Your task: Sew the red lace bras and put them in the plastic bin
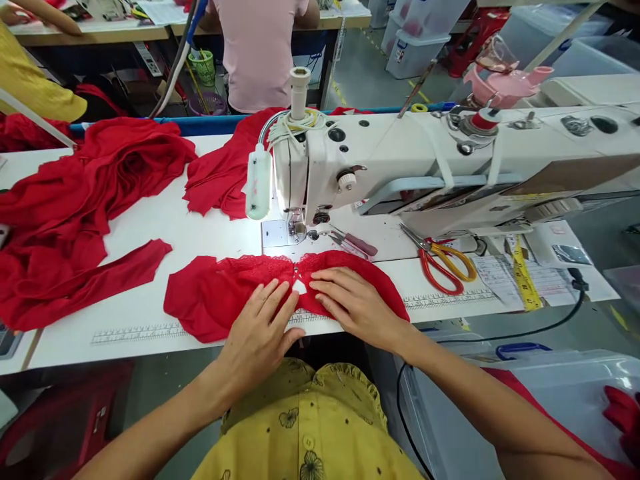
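Note:
A red lace-edged garment piece (pixel 215 293), which looks like a bra, lies spread along the front of the white sewing table, with a small crossed strap detail at its middle. My left hand (pixel 263 327) rests on it left of the centre gap, fingers stretched out flat. On the other side of the gap my right hand (pixel 350 300) lies flat too, fingers extended over the fabric. Just beyond the garment stands the sewing machine's needle and presser foot (pixel 297 227), under a lit lamp (pixel 259 183).
Heaped red fabric (pixel 90 187) covers the table's left side, and more red cloth (pixel 220 173) lies behind the needle. Thread snips (pixel 357 243), scissors (pixel 443 263) and a yellow tape measure (pixel 524 277) lie to the right. A clear plastic bin (pixel 560 380) stands below right.

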`<action>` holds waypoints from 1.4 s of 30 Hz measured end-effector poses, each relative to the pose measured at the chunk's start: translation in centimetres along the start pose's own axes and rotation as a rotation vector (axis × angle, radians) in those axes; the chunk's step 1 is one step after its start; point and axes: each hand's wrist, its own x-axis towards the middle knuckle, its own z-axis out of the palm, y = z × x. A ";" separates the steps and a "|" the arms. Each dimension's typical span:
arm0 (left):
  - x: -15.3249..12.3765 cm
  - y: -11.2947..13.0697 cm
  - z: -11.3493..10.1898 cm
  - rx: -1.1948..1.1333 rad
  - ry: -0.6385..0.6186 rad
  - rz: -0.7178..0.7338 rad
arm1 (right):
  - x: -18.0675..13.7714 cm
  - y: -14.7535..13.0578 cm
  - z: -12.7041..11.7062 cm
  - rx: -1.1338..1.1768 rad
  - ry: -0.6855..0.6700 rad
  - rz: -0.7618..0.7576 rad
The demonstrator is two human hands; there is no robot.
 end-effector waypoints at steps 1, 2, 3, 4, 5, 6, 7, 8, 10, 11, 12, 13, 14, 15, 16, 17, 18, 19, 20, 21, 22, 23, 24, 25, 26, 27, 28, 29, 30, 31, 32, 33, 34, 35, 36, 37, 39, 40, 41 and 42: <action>0.6 0.1 -0.1 -0.014 0.035 0.012 | 0.5 -0.2 0.0 -0.013 0.023 0.007; 1.2 0.1 0.0 -0.023 0.064 0.026 | 1.2 -0.4 0.2 -0.039 0.040 0.020; 1.8 0.1 0.3 -0.025 0.081 0.038 | 1.9 -0.4 0.4 -0.072 0.048 0.045; 2.3 0.1 0.7 -0.020 0.083 0.043 | 2.7 -0.4 0.7 -0.104 0.040 0.079; 2.7 0.1 1.1 -0.012 0.074 0.043 | 3.5 -0.3 1.1 -0.130 0.016 0.124; 2.9 0.1 1.5 -0.003 0.062 0.042 | 4.2 -0.1 1.3 -0.142 -0.020 0.176; 3.0 0.1 1.9 0.003 0.051 0.043 | 4.9 0.2 1.6 -0.134 -0.067 0.233; 2.9 0.1 2.2 0.007 0.042 0.046 | 5.5 0.5 1.8 -0.107 -0.115 0.290; 2.7 0.1 2.5 0.009 0.034 0.061 | 6.5 1.1 1.9 -0.031 -0.187 0.387; 2.5 0.1 2.5 0.010 0.031 0.067 | 6.8 1.4 1.8 0.001 -0.203 0.426; 2.4 0.0 2.5 0.012 0.029 0.070 | 7.0 1.6 1.7 0.023 -0.209 0.455; 2.3 0.0 2.5 0.014 0.027 0.070 | 7.2 1.8 1.6 0.035 -0.209 0.476; 2.3 0.0 2.5 0.013 0.024 0.067 | 7.3 1.9 1.5 0.042 -0.209 0.491; 2.2 -0.1 2.5 0.011 0.020 0.062 | 7.4 1.9 1.5 0.047 -0.214 0.500; 2.2 -0.1 2.6 0.008 0.017 0.058 | 7.4 2.0 1.5 0.046 -0.224 0.505; 2.1 0.0 2.6 0.003 0.016 0.053 | 7.5 2.0 1.5 0.037 -0.234 0.507; 2.1 0.0 2.7 -0.002 0.016 0.050 | 7.5 2.0 1.6 0.019 -0.239 0.507; 2.0 0.0 2.6 -0.008 0.015 0.045 | 7.5 2.0 1.8 -0.008 -0.235 0.510; 2.0 0.1 2.5 -0.014 0.012 0.042 | 7.6 2.0 1.9 -0.036 -0.222 0.513; 2.0 0.1 2.3 -0.020 0.008 0.040 | 7.6 2.0 2.0 -0.055 -0.205 0.516; 2.1 0.1 2.1 -0.028 -0.002 0.039 | 7.6 2.0 2.1 -0.056 -0.193 0.518; 2.2 0.0 1.7 -0.040 -0.014 0.038 | 7.6 2.0 2.0 -0.040 -0.183 0.511; 2.5 -0.1 1.4 -0.055 -0.020 0.040 | 7.5 1.9 1.8 -0.017 -0.171 0.491; 2.7 -0.3 1.0 -0.070 -0.019 0.041 | 7.3 1.8 1.6 0.001 -0.151 0.455; 3.0 -0.5 0.8 -0.079 -0.009 0.042 | 7.0 1.6 1.3 0.001 -0.122 0.404; 3.3 -0.8 0.6 -0.079 0.009 0.044 | 6.6 1.5 1.0 -0.020 -0.092 0.339; 3.6 -1.1 0.5 -0.067 0.029 0.044 | 6.2 1.3 0.8 -0.060 -0.072 0.264; 3.8 -1.4 0.6 -0.042 0.051 0.041 | 5.6 1.1 0.7 -0.108 -0.069 0.191; 3.9 -1.6 0.8 -0.008 0.067 0.038 | 5.0 0.9 0.7 -0.155 -0.084 0.128; 3.9 -1.8 1.0 0.028 0.077 0.036 | 4.4 0.9 0.7 -0.191 -0.106 0.081; 3.9 -2.0 1.2 0.059 0.082 0.033 | 3.9 0.9 0.8 -0.214 -0.125 0.051; 3.8 -2.1 1.4 0.080 0.081 0.030 | 3.4 1.0 0.9 -0.227 -0.133 0.037; 3.7 -2.1 1.5 0.089 0.076 0.026 | 3.1 1.1 0.9 -0.235 -0.128 0.034; 3.6 -2.1 1.5 0.084 0.068 0.021 | 2.9 1.3 1.0 -0.243 -0.111 0.038; 3.6 -2.1 1.3 0.068 0.059 0.014 | 2.9 1.5 1.0 -0.258 -0.091 0.046; 3.7 -2.2 1.1 0.049 0.052 0.002 | 3.0 1.6 1.1 -0.280 -0.073 0.056; 4.4 -2.5 0.6 0.017 0.048 -0.039 | 3.7 2.0 1.1 -0.338 -0.057 0.081; 5.0 -2.9 0.3 0.002 0.043 -0.066 | 4.1 2.1 1.2 -0.363 -0.064 0.092; 5.6 -3.3 0.0 -0.021 0.030 -0.092 | 4.5 2.2 1.2 -0.373 -0.082 0.099; 6.3 -3.8 -0.4 -0.058 0.004 -0.113 | 4.9 2.2 1.2 -0.365 -0.098 0.101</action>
